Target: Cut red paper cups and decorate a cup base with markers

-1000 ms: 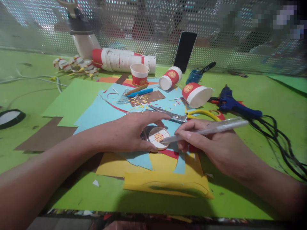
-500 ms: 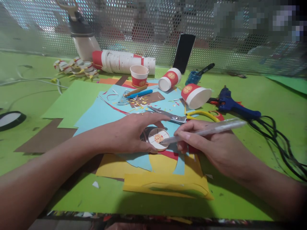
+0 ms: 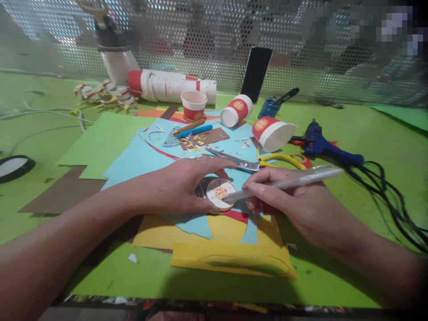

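Observation:
A round white disc point(image 3: 214, 203) with an orange-red pattern and thin dark lines lies over the layered coloured papers. My left hand point(image 3: 187, 185) curves around its left side, thumb at the lower edge and fingers reaching past the top, holding it. In my right hand point(image 3: 270, 191) a whitish translucent pen point(image 3: 301, 177) is pinched, its tip touching the disc near the pattern. Just beyond my hands lie open scissors point(image 3: 250, 166) with yellow handles.
Red-and-white paper cups point(image 3: 194, 107), a stack of cups point(image 3: 180, 87), a phone point(image 3: 257, 73) and a blue ink jar point(image 3: 268, 108) stand or lie behind. A blue glue gun point(image 3: 329, 147) with black cable lies right; black tape point(image 3: 16, 167) left.

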Tool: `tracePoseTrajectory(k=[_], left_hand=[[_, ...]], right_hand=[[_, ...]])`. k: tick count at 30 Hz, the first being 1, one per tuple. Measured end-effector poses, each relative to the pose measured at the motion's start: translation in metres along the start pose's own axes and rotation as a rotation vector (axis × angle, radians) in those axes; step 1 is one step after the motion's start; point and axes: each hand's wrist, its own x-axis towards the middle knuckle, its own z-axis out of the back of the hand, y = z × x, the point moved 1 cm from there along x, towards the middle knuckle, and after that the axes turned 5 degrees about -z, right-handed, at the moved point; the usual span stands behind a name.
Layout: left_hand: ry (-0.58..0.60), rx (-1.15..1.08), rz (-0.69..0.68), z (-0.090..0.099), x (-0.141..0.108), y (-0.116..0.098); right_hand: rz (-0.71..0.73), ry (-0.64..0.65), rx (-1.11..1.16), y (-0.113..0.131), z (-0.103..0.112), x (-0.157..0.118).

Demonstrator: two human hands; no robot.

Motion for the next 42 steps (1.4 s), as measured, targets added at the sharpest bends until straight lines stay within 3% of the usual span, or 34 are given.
tracePoseTrajectory(k=[11, 20, 33, 38, 42], left_hand=[[0.011, 0.017, 0.003, 0.0007, 0.0003, -0.0005], [0.018, 0.006, 0.024, 0.0004, -0.0004, 0.0001], [0.013, 0.009, 0.010, -0.0008, -0.0012, 0.0023], [0.005, 0.018, -0.005, -0.0014, -0.0016, 0.0036], [0.009, 0.021, 0.007, -0.0009, -0.0015, 0.0026]], right_hand=[[0.007, -0.007, -0.044, -0.0012, -0.0005, 0.0025], [0.006, 0.001, 0.072, -0.0053, 0.0004, 0.0011], [0.002, 0.002, -0.040, -0.0040, 0.0011, 0.0015], [-0.019, 0.068, 0.102, -0.0080, 0.0005, 0.0018], [-0.017, 0.045, 0.141, -0.0075, -0.0002, 0.0017]])
